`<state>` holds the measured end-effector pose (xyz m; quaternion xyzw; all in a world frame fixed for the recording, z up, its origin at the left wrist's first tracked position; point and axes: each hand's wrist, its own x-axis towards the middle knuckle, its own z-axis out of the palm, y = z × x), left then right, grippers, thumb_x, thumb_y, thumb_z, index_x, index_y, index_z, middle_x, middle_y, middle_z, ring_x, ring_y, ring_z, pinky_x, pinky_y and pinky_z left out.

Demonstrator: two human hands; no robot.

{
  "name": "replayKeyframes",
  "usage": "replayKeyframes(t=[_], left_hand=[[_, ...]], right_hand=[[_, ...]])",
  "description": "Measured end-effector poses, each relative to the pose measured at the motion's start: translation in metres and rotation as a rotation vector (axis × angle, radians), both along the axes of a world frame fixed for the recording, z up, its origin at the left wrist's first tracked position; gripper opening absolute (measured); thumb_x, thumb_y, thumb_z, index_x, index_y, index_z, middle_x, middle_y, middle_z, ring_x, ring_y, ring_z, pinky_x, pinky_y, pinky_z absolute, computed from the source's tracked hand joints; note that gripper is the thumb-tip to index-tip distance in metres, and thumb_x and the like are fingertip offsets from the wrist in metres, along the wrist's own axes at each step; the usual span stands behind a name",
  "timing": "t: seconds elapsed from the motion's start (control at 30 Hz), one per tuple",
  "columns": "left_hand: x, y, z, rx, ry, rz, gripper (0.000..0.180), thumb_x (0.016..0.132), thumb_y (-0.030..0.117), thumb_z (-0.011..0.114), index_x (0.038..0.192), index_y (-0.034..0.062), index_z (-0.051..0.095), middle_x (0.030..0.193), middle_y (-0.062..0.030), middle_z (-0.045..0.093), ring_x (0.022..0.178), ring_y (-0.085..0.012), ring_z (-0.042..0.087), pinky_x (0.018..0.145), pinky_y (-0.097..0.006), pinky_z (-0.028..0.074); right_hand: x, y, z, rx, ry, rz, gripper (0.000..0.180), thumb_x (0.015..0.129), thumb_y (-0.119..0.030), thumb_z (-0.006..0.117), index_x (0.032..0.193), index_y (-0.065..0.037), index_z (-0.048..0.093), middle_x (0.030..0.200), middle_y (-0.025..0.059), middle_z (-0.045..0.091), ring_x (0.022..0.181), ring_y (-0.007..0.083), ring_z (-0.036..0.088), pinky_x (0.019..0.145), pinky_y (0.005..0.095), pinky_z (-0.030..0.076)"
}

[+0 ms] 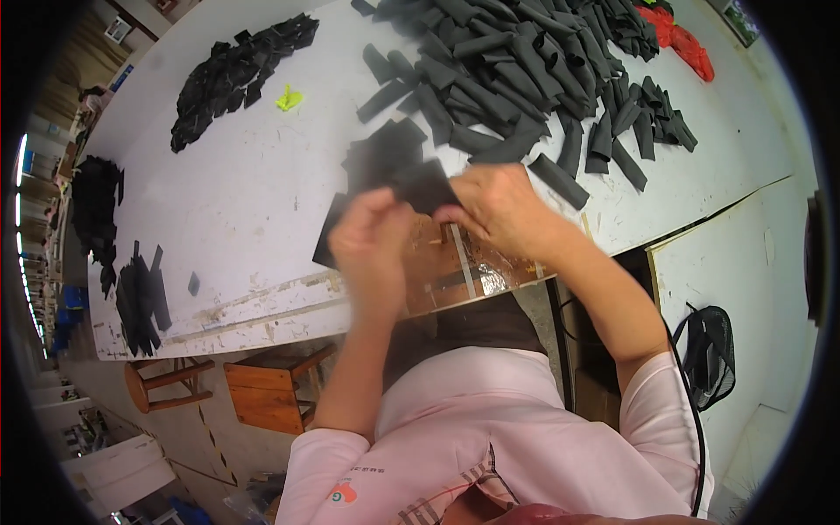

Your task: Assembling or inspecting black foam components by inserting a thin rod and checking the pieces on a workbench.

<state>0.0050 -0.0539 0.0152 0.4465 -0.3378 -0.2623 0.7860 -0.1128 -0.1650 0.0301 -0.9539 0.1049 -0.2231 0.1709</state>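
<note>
My left hand [372,241] and my right hand [499,210] meet over the near edge of a white worktable [254,192]. Both pinch one flat black fabric piece [426,185] between their fingertips. My left hand is blurred. Right behind the held piece lies a small stack of similar flat black pieces [381,157]. A dark flat piece [328,229] shows under my left hand. Below my hands the table has a worn brown patch with shiny tape [464,267].
A big heap of rolled black fabric tubes [516,61] fills the far right of the table. A pile of black scraps [232,74] lies far left, with a yellow-green bit [289,98] beside it. Red cloth [682,39] lies far right. Wooden stools [262,389] stand under the table.
</note>
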Motion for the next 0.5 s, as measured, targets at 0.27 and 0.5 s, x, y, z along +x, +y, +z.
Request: replayKeyframes(t=[0.27,0.5], left_hand=[[0.004,-0.022,0.038,0.231,-0.202,-0.294,0.014,0.073,-0.002,0.059,0.087,-0.0035,0.057,0.078,-0.0051,0.057,0.072,-0.0097,0.053,0.065,-0.022,0.044],[0.012,-0.024,0.040,0.385,-0.662,-0.296,0.007,0.069,0.002,0.064,0.073,-0.0023,0.060,0.072,-0.0026,0.056,0.060,-0.0072,0.049,0.054,-0.021,0.039]], right_hand=[[0.002,-0.003,-0.020,0.203,-0.233,-0.003,0.021,0.075,-0.019,0.057,0.070,0.001,0.054,0.061,0.0135,0.052,0.059,0.0307,0.053,0.052,0.0368,0.041],[-0.003,0.003,-0.031,0.188,-0.189,0.041,0.011,0.075,-0.012,0.056,0.077,-0.002,0.055,0.067,0.0140,0.055,0.062,0.0316,0.054,0.056,0.0368,0.044]])
